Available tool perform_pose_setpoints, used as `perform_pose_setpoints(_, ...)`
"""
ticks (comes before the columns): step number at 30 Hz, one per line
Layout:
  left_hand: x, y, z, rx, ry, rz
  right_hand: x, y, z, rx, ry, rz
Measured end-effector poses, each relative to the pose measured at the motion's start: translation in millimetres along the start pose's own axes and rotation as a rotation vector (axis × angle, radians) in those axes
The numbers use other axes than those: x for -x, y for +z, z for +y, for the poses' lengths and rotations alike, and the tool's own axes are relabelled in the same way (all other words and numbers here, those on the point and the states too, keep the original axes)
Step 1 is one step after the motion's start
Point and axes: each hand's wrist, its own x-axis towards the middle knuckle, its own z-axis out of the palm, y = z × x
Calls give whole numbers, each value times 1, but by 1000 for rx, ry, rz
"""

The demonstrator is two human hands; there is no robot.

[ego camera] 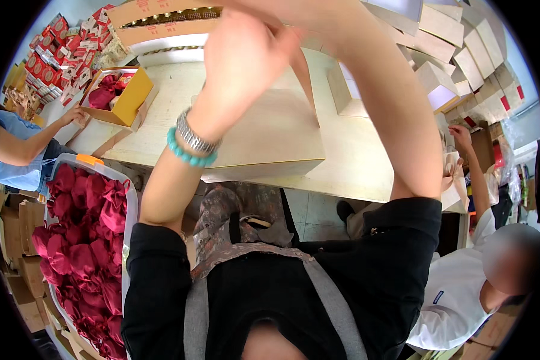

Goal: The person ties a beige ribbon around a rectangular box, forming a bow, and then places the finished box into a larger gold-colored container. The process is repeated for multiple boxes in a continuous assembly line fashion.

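Note:
A closed pale box (270,130) with a gold edge line lies on the white table (171,99) before me. Above it is my left hand (247,54), blurred, with a silver bracelet and turquoise beads at the wrist. My right hand (283,11) crosses it at the top of the picture, also blurred, its fingers mostly hidden or cut off. A tan ribbon (307,85) hangs down from the hands onto the box's right side. How the fingers hold the ribbon cannot be made out.
Left, a co-worker's hand (74,116) touches an open yellow box (132,96); below is a plastic tub (132,198) of dark red satin pouches (83,261). Cartons of bottles (175,27) stand behind. Right are stacked pale boxes (438,40) and a co-worker in white (450,297).

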Motion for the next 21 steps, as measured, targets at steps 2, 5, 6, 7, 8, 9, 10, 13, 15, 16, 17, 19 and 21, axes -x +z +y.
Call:
perform_pose_setpoints(2, -7, -9, -18, -16, 34, 41, -2, 0, -2, 484, -187, -122)
perform_pose_setpoints(5, -10, -40, -13, 389, -186, -126, 13, -67, 7, -179, 796, -146)
perform_pose_setpoints(6, -15, -46, -10, 624, -252, -227, 36, -87, 17, -319, 734, -149)
perform_pose_setpoints(7, -23, -53, -12, 724, -456, -396, 55, -101, 25, -458, 674, -174)
perform_pose_setpoints(8, -26, -62, -23, 885, -571, -464, 75, -96, 10, -566, 523, -210)
perform_pose_setpoints(9, -24, -74, -29, 822, -548, -448, 95, -84, 2, -693, 354, -246)
perform_pose_setpoints(10, -33, -71, -28, 862, -458, -488, 102, -100, -8, -694, 228, -294)
perform_pose_setpoints(13, -35, -71, -13, 217, 82, -370, 115, -79, 68, -1103, -66, -550)
perform_pose_setpoints(15, -43, -61, -17, -12, 528, -338, 118, -43, 61, -854, 259, -167)
perform_pose_setpoints(16, -40, -58, -15, -1, 540, -260, 113, -27, 51, -742, 363, -67)
perform_pose_setpoints(17, -34, -64, -14, -24, 537, -182, 104, -4, 39, -669, 459, 20)
perform_pose_setpoints(19, -29, -64, -24, 140, 370, -284, 107, 5, 30, -611, 477, -176)
perform_pose_setpoints(21, -18, -64, -34, 383, 272, -212, 112, 2, 43, -375, 552, -314)
